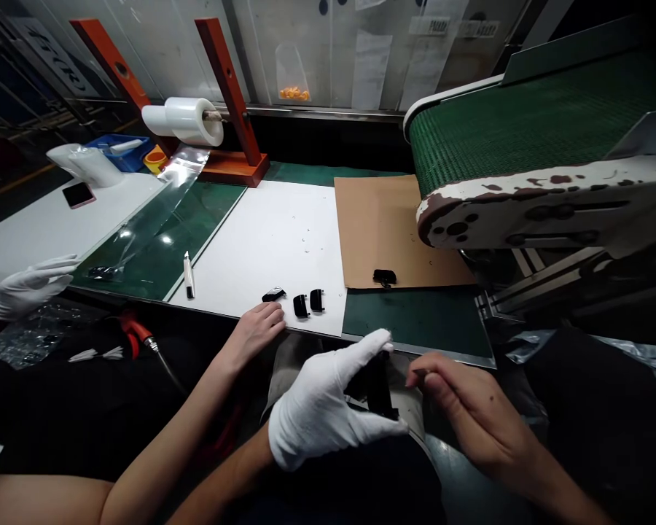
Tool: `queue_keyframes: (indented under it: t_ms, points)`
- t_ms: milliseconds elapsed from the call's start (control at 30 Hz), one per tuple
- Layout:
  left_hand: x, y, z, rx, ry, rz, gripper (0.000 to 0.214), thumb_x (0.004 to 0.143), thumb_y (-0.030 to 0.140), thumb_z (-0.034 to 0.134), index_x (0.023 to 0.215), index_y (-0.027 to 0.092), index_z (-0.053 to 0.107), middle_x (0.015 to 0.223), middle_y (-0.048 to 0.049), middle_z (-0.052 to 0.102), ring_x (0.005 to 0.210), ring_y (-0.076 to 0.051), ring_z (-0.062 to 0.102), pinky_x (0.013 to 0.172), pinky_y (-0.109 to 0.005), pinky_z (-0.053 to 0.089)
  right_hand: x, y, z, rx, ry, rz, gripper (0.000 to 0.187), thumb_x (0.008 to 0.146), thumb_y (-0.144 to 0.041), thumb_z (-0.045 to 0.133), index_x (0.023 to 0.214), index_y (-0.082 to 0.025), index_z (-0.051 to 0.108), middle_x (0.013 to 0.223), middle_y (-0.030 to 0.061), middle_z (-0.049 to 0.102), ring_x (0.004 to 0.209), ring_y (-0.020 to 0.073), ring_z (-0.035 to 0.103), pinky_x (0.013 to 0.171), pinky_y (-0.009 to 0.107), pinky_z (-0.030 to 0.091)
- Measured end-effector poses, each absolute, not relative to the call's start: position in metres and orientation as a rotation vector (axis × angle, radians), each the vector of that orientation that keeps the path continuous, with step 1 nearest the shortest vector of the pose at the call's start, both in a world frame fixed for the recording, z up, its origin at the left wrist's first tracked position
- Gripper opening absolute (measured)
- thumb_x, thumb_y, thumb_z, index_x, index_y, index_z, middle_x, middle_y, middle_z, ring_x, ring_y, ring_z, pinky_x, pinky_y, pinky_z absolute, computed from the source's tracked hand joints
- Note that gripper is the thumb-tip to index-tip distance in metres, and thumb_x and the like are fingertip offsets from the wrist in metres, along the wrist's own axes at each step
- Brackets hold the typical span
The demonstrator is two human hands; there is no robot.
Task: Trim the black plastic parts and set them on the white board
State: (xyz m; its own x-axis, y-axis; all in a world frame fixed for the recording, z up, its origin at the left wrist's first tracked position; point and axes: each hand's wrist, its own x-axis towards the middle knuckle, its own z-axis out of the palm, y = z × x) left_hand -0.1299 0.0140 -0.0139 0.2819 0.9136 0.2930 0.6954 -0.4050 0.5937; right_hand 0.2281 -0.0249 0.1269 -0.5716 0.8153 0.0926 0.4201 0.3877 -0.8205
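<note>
Nearest, the left hand, in a white fabric glove (322,401), is curved with thumb and fingers spread around a glossy black, elongated plastic-looking part (381,386), gripping it in front of the lap, just off the table edge. The bare right hand (475,415) is just beside it, fingers curled and thumb pressed on a small, dark, pointed piece (420,372), whose tip faces the black part with a gap between; the rest of this piece is hidden in the grip.

To the left, a co-worker's bare hand (259,332) rests at the table edge, its fingertips by a small, curved, shiny black piece (274,294). Two small black blocks with side pegs (309,302) stand close together right of it, on a flat white sheet (267,240). A slim, pale cutter with a black end (189,277) lies further left. A white-gloved co-worker's hand (30,288) is at the far left.

Beyond, another small black piece (384,277) lies near the front edge of a brown cardboard sheet (383,226). Further back, a roll of clear plastic film (194,121) hangs on an orange-red wooden stand (232,171), and a green-belted conveyor (525,138) juts in from the right.
</note>
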Motion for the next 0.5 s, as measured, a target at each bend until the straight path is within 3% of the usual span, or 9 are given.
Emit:
queue_keyframes:
  t_ms: [100, 167, 400, 500]
  points:
    - [-0.132, 0.014, -0.014, 2.243, 1.471, 0.819, 0.019, 0.091, 0.021, 0.046, 0.082, 0.026, 0.062, 0.093, -0.0042, 0.066, 0.093, -0.022, 0.062, 0.091, -0.036, 0.047, 0.22, -0.028, 0.131, -1.078, -2.315, 0.856, 0.062, 0.078, -0.079, 0.036, 0.078, -0.02, 0.052, 0.064, -0.001, 0.056, 0.052, 0.0142, 0.05, 0.049, 0.027, 0.035]
    - [-0.132, 0.015, -0.014, 2.249, 1.483, 0.806, 0.021, 0.092, 0.02, 0.046, 0.079, 0.026, 0.062, 0.09, -0.0045, 0.065, 0.091, -0.022, 0.061, 0.089, -0.037, 0.047, 0.215, -0.029, 0.132, -1.127, -2.401, 0.711, 0.069, 0.063, -0.087, 0.044, 0.074, -0.02, 0.05, 0.058, -0.0011, 0.055, 0.046, 0.015, 0.049, 0.046, 0.029, 0.032]
    - [-0.132, 0.021, -0.009, 2.172, 1.501, 0.866, 0.027, 0.092, 0.023, 0.049, 0.068, 0.023, 0.06, 0.08, -0.0057, 0.062, 0.082, -0.022, 0.06, 0.085, -0.041, 0.047, 0.21, -0.027, 0.136, -1.276, -2.522, 0.762, 0.078, 0.056, -0.088, 0.052, 0.086, -0.017, 0.057, 0.061, 0.003, 0.064, 0.049, 0.0222, 0.059, 0.047, 0.031, 0.033]
    - [-0.131, 0.021, 0.001, 2.091, 1.484, 0.95, 0.024, 0.093, 0.029, 0.051, 0.075, 0.019, 0.062, 0.085, -0.0057, 0.063, 0.085, -0.02, 0.06, 0.086, -0.041, 0.048, 0.21, -0.027, 0.135, -1.318, -2.518, 0.87, 0.081, 0.057, -0.087, 0.054, 0.096, -0.016, 0.058, 0.068, 0.0043, 0.067, 0.057, 0.0253, 0.063, 0.051, 0.032, 0.037]
